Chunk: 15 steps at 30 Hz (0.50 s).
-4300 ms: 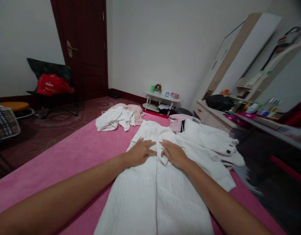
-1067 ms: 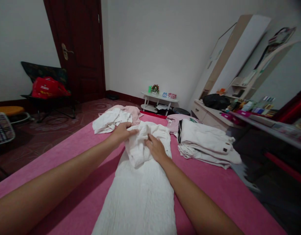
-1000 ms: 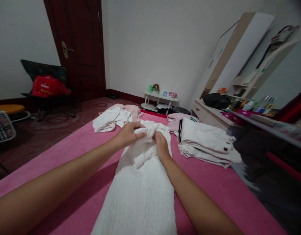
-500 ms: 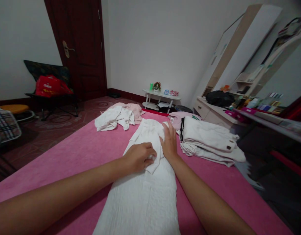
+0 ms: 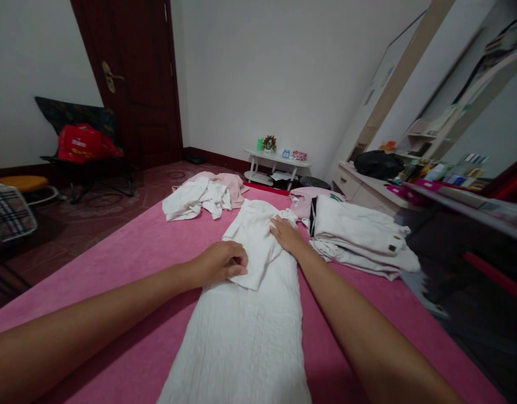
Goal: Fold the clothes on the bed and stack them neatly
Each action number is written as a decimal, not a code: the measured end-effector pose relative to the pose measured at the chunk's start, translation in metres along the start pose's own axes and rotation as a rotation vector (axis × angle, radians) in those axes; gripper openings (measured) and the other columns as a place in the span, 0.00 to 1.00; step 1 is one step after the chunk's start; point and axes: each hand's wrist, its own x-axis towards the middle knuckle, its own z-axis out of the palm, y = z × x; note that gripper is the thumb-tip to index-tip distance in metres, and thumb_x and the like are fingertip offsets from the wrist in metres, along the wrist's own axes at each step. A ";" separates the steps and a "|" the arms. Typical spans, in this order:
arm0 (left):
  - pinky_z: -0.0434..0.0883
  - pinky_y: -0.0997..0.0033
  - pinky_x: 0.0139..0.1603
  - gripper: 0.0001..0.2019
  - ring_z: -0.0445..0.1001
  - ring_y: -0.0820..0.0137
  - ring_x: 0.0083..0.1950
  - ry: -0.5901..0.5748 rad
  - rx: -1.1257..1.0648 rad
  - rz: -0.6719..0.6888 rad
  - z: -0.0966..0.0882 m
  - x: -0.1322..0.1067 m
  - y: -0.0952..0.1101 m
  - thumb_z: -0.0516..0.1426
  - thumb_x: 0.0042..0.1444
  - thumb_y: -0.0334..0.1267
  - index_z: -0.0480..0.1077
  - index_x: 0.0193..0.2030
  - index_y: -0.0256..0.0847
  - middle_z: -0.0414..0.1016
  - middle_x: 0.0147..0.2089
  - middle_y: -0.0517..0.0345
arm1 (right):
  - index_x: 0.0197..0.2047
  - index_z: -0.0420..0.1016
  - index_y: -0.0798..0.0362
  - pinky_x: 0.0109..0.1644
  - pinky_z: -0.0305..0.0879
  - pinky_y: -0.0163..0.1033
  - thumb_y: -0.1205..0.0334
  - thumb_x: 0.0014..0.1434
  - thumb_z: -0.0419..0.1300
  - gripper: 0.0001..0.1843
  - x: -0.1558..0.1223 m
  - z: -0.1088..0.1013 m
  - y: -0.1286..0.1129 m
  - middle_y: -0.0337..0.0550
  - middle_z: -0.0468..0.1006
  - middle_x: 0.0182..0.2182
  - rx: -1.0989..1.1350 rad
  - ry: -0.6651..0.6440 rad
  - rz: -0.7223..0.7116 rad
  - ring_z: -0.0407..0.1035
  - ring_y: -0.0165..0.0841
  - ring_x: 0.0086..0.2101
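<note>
A long white garment [image 5: 245, 342] of crinkled cloth lies lengthwise on the pink bed cover [image 5: 157, 258]. Its folded-over sleeve [image 5: 258, 264] rests on the upper part. At the left side of the sleeve's end, my left hand [image 5: 224, 262] is closed, thumb and fingers pinching the cloth edge. My right hand [image 5: 287, 234] lies over the upper right of the garment, fingers stretched out and pressing on wrinkled cloth.
To the right is a stack of folded white clothes [image 5: 359, 230] beside a pink garment [image 5: 304, 201]. Farther left lie crumpled white clothes [image 5: 195, 199] and a pink cloth [image 5: 237, 188]. A low white table [image 5: 279, 158] stands beyond the bed, a dresser [image 5: 351, 182] to the right.
My left hand has moved left, drawing the sleeve's end out wider across the garment. My right hand has shifted slightly left and down onto the cloth.
</note>
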 end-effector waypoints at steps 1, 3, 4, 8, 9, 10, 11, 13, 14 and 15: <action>0.62 0.75 0.35 0.08 0.69 0.71 0.33 0.004 -0.009 0.001 -0.001 -0.003 0.000 0.57 0.57 0.39 0.69 0.31 0.38 0.73 0.31 0.58 | 0.65 0.58 0.52 0.63 0.50 0.50 0.53 0.67 0.43 0.26 -0.001 0.000 0.000 0.48 0.54 0.67 -0.001 -0.001 -0.006 0.50 0.41 0.63; 0.62 0.75 0.35 0.06 0.69 0.71 0.33 0.010 0.003 0.011 -0.003 -0.007 0.000 0.57 0.56 0.37 0.69 0.31 0.38 0.73 0.31 0.58 | 0.65 0.58 0.54 0.63 0.51 0.49 0.55 0.67 0.43 0.26 -0.004 -0.001 0.001 0.51 0.54 0.66 -0.002 -0.004 -0.032 0.50 0.40 0.63; 0.63 0.74 0.36 0.04 0.69 0.71 0.34 0.010 0.019 0.019 -0.004 -0.008 0.000 0.56 0.57 0.36 0.70 0.33 0.38 0.73 0.32 0.57 | 0.65 0.58 0.55 0.64 0.51 0.48 0.56 0.67 0.44 0.26 -0.006 -0.003 0.002 0.52 0.55 0.66 -0.002 -0.002 -0.054 0.51 0.40 0.63; 0.66 0.72 0.47 0.16 0.72 0.68 0.46 -0.018 0.039 0.093 -0.010 -0.017 -0.006 0.49 0.56 0.24 0.70 0.47 0.40 0.75 0.44 0.53 | 0.65 0.59 0.55 0.65 0.50 0.45 0.63 0.66 0.45 0.25 -0.024 -0.017 0.004 0.53 0.56 0.65 0.011 0.051 -0.236 0.51 0.38 0.64; 0.66 0.72 0.50 0.20 0.72 0.68 0.49 -0.042 0.046 0.120 -0.012 -0.020 -0.010 0.47 0.55 0.22 0.70 0.51 0.41 0.74 0.48 0.52 | 0.65 0.58 0.55 0.65 0.50 0.45 0.66 0.65 0.44 0.26 -0.032 -0.022 0.004 0.52 0.55 0.66 0.015 0.072 -0.315 0.50 0.37 0.64; 0.65 0.71 0.53 0.24 0.71 0.67 0.53 -0.067 0.066 0.145 -0.015 -0.025 -0.013 0.47 0.54 0.21 0.68 0.54 0.43 0.73 0.53 0.52 | 0.66 0.57 0.55 0.65 0.50 0.44 0.67 0.64 0.45 0.26 -0.041 -0.028 0.004 0.51 0.53 0.67 0.019 0.085 -0.405 0.50 0.36 0.64; 0.65 0.70 0.56 0.27 0.69 0.67 0.56 -0.096 0.096 0.168 -0.018 -0.029 -0.017 0.47 0.53 0.20 0.67 0.57 0.45 0.70 0.57 0.52 | 0.66 0.57 0.54 0.66 0.49 0.44 0.68 0.64 0.45 0.27 -0.052 -0.034 0.005 0.50 0.52 0.67 0.022 0.089 -0.498 0.49 0.35 0.64; 0.62 0.67 0.61 0.33 0.64 0.65 0.63 -0.153 0.172 0.216 -0.025 -0.038 -0.023 0.48 0.52 0.20 0.61 0.63 0.50 0.64 0.64 0.54 | 0.66 0.56 0.52 0.66 0.50 0.46 0.69 0.63 0.45 0.27 -0.075 -0.044 0.006 0.49 0.52 0.67 0.031 0.066 -0.666 0.49 0.34 0.64; 0.60 0.65 0.63 0.35 0.61 0.65 0.65 -0.181 0.210 0.243 -0.029 -0.042 -0.025 0.48 0.52 0.20 0.58 0.65 0.52 0.61 0.66 0.56 | 0.66 0.55 0.51 0.66 0.50 0.47 0.69 0.63 0.45 0.28 -0.086 -0.048 0.007 0.48 0.52 0.67 0.038 0.049 -0.737 0.49 0.34 0.64; 0.58 0.63 0.65 0.36 0.58 0.65 0.67 -0.212 0.244 0.275 -0.033 -0.044 -0.026 0.48 0.53 0.20 0.55 0.67 0.52 0.58 0.68 0.56 | 0.67 0.53 0.50 0.65 0.51 0.48 0.70 0.62 0.45 0.29 -0.096 -0.051 0.008 0.49 0.52 0.67 0.048 0.035 -0.798 0.49 0.35 0.64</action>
